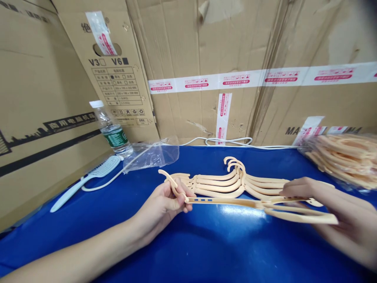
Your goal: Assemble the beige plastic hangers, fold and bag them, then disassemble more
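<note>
A beige plastic folding hanger is stretched between my two hands, slightly above the blue table. My left hand pinches it at its left end, beside a curved hook. At the other end my right hand, somewhat blurred, has its fingers curved over the hanger's jointed arms; its thumb is mostly hidden behind them. One arm juts out in front of that hand. Just behind lies a row of several matching hangers, side by side, with hooks pointing up and back. My right hand partly covers their right ends.
At right sits a clear bag of beige hangers. On the left are a pale blue hairbrush, a water bottle and a crumpled clear plastic bag. A white cable runs along the back, below taped cardboard boxes.
</note>
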The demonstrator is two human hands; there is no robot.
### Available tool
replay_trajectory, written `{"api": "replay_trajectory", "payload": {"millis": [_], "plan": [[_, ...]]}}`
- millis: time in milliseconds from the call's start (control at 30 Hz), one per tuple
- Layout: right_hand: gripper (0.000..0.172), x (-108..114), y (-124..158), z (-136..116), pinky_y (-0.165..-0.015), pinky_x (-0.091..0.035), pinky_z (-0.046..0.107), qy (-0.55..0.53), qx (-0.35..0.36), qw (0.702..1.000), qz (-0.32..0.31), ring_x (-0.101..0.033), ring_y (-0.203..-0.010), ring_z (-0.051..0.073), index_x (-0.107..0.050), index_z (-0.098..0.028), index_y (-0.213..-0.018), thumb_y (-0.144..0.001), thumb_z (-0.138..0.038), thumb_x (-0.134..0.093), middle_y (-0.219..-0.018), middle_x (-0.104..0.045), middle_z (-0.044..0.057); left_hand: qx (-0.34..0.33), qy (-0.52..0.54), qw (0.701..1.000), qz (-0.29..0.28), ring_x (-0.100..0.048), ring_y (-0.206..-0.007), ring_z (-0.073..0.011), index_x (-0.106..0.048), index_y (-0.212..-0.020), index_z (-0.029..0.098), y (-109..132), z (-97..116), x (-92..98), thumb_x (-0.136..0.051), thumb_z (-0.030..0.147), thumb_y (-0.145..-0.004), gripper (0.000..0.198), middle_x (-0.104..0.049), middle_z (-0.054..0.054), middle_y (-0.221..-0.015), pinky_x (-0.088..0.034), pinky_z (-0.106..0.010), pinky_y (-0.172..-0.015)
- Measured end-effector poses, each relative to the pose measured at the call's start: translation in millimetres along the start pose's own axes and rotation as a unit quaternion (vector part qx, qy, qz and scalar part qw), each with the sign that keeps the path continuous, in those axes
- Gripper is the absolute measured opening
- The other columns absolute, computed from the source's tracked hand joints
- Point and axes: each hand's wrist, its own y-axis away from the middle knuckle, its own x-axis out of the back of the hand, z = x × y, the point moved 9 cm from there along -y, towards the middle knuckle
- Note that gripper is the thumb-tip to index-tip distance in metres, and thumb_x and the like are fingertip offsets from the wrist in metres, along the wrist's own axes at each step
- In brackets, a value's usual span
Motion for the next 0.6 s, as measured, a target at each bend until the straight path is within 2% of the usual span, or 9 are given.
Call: {"api": "replay_trajectory", "payload": {"millis": [233,333,433,600], "plan": [[0.017,-1.8,-4.4,-7.5,-0.067,-0.054,0.023,-0.01,0.009,1.0,-0.005,-0.068,-0.08,0.018,-0.055,-0.027,-0.104,-0.092,-0.021,-0.045,-0.089,-0.068,0.003,0.004,-0.033,0.999,0.033,-0.06,-0.06,-0.0115,-0.059,-0.065,0.014,1.3,3.1,1.0,-0.082,0.013,-0.059,0.024,-0.066,-0.001,-0.073,-0.046,-0.022,-0.059],[0.017,-3.9,-1.2,-7.5,-0.068,-0.056,0.023,0.002,0.002,1.0,-0.011,-0.069,-0.08,0.018,-0.057,-0.028,-0.104,-0.09,-0.021,-0.051,-0.091,-0.069,0.002,0.001,-0.036,0.998,0.049,-0.057,-0.056,-0.0101,-0.056,-0.064,0.015,2.1,4.8,2.8,-0.08,0.012,-0.06,0.025,-0.061,0.002,-0.066,-0.043,-0.02,-0.055],[0.019,-6.5,3.7,-5.2,-0.075,-0.057,0.025,0.019,-0.022,0.999,-0.015,-0.07,-0.079,0.02,-0.057,-0.029,-0.105,-0.088,-0.023,-0.055,-0.092,-0.07,0.001,-0.01,-0.034,0.997,0.071,-0.056,-0.054,-0.0088,-0.052,-0.064,0.015,2.1,7.2,6.1,-0.079,0.01,-0.061,0.027,-0.057,0.004,-0.064,-0.041,-0.019,-0.053],[0.024,-11.1,10.0,1.0,-0.088,-0.056,0.033,0.016,-0.066,0.997,-0.032,-0.071,-0.081,0.022,-0.055,-0.034,-0.112,-0.089,-0.026,-0.055,-0.099,-0.07,0.001,-0.026,-0.034,0.996,0.074,-0.058,-0.057,-0.0095,-0.051,-0.066,0.015,-0.5,8.7,7.4,-0.081,0.012,-0.064,0.029,-0.06,0.003,-0.066,-0.044,-0.019,-0.054]]}}
